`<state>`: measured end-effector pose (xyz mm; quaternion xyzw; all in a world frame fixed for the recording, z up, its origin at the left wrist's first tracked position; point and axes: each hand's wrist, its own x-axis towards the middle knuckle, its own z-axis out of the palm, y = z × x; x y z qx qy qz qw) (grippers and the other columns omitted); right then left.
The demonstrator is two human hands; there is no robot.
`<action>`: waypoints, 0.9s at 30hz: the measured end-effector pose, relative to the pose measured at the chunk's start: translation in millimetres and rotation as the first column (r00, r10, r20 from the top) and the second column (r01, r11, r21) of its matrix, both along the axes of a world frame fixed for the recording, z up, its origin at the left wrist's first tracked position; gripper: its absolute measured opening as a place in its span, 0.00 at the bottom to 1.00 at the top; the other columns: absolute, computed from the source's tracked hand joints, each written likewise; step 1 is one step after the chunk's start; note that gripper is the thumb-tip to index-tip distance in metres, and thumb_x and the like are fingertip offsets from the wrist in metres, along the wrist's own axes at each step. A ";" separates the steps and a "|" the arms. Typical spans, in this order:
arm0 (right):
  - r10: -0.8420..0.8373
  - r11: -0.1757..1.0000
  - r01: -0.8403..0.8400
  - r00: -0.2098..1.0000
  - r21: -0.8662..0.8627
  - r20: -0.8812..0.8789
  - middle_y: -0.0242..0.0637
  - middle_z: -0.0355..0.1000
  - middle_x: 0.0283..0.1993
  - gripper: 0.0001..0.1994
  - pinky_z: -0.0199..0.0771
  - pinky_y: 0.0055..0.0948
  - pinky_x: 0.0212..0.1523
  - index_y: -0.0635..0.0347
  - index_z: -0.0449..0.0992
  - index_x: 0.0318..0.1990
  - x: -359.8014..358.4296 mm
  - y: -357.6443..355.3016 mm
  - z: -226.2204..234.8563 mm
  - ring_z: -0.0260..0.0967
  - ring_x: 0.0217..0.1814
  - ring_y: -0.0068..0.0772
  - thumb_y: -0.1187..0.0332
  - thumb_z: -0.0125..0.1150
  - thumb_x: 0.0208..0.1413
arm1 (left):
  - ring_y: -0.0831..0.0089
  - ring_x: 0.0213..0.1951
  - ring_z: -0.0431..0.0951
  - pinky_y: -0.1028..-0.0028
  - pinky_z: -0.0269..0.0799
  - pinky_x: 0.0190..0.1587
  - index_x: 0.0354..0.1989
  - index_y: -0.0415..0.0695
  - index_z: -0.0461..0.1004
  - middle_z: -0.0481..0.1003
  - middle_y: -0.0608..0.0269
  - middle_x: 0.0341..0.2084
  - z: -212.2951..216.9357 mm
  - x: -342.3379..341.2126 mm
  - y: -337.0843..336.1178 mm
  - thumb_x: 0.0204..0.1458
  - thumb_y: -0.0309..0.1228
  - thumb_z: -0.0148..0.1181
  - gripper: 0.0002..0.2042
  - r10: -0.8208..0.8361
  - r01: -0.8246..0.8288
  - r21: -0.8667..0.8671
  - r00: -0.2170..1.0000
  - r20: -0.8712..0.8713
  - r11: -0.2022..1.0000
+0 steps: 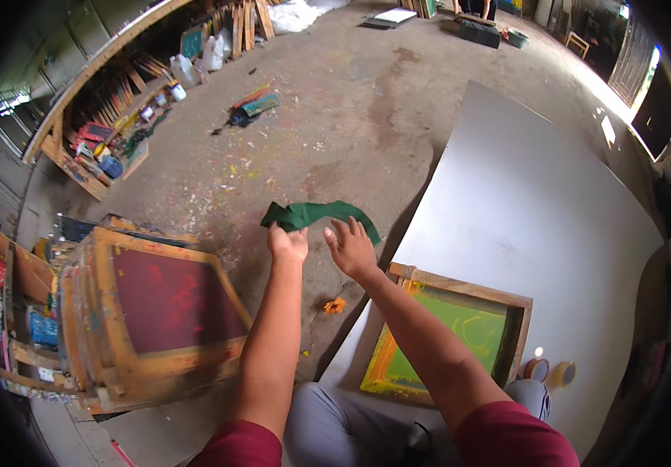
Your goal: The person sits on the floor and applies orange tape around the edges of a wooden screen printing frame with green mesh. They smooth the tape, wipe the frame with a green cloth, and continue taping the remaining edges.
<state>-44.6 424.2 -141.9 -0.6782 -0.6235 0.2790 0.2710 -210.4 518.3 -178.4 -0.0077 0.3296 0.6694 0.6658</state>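
Green cloth (328, 212) was the thing to watch, from where I sat. Head view, the only one I had: it made a bent strip just beyond both hands, and I couldn't tell how much of it touched the floor (351, 101). The left hand (289, 243) looked to be pinching its near edge at the left end. The right hand (353, 247) had its fingers spread, either just short of the cloth's right half or barely brushing it, couldn't tell which.

What bugged me: with only one hand gripping, the loose end could've flopped and folded over itself. Paint flecks (234, 167) speckled the ground past the left hand, so a dragged cloth might've picked up crumbs. And the right forearm (429, 335) crossed above the wooden-framed screen (476, 331), so a dropped elbow could've smeared it, if that paint was wet.

Texture-wise, the cloth read soft and matte, rumpled by the left hand, curving smoothly toward the right. The screen, nearer me than the right hand, had a chunky wood rim round a lime-green panel, on a smooth pale sheet (522, 194). Left of the left hand, worn wooden frames (106, 272) leaned in a rough stack.
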 end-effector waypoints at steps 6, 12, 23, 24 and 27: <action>-0.108 0.979 0.202 0.616 0.023 -0.781 0.60 0.72 0.65 0.31 0.65 0.47 0.72 0.60 0.70 0.71 -50.4 -40.4 -1.1 0.65 0.74 0.60 0.52 0.61 0.66 | 0.58 0.58 0.79 0.59 0.74 0.64 0.61 0.40 0.73 0.78 0.52 0.56 67.8 12.9 -120.6 0.72 0.33 0.44 0.16 -0.216 0.223 0.076 0.972 -0.093 0.972; -0.150 0.965 0.201 0.949 0.168 -0.277 0.64 0.79 0.46 0.14 0.77 0.59 0.50 0.61 0.80 0.50 -75.0 -150.1 89.3 0.77 0.51 0.69 0.72 0.60 0.55 | 0.65 0.51 0.80 0.65 0.74 0.57 0.55 0.36 0.78 0.81 0.57 0.48 118.6 8.5 -205.7 0.61 0.25 0.53 0.16 -0.038 0.131 0.078 0.708 -0.705 0.988; -0.058 0.909 0.116 0.986 0.400 -0.155 0.49 0.70 0.66 0.25 0.66 0.55 0.68 0.40 0.80 0.62 5.8 -237.3 148.1 0.68 0.69 0.59 0.40 0.60 0.65 | 0.61 0.55 0.79 0.58 0.75 0.64 0.55 0.45 0.73 0.77 0.57 0.52 152.4 76.3 -270.4 0.73 0.48 0.45 0.20 -0.748 0.689 0.391 0.663 -0.002 0.610; -0.054 0.907 0.102 0.990 0.409 -0.127 0.47 0.72 0.64 0.23 0.70 0.52 0.66 0.41 0.81 0.61 16.6 -240.8 160.1 0.71 0.66 0.58 0.44 0.61 0.66 | 0.62 0.57 0.78 0.58 0.72 0.68 0.57 0.44 0.72 0.76 0.56 0.54 171.0 83.9 -280.5 0.73 0.46 0.42 0.20 -0.743 0.704 0.371 0.668 -0.055 0.605; -0.057 0.835 0.066 0.998 0.546 -0.033 0.44 0.80 0.55 0.15 0.79 0.45 0.55 0.44 0.83 0.57 49.5 -250.6 180.4 0.78 0.56 0.54 0.61 0.60 0.66 | 0.58 0.57 0.78 0.56 0.75 0.62 0.64 0.45 0.69 0.73 0.53 0.61 195.7 98.9 -297.4 0.72 0.43 0.41 0.21 -0.792 0.776 0.321 0.600 -0.110 0.543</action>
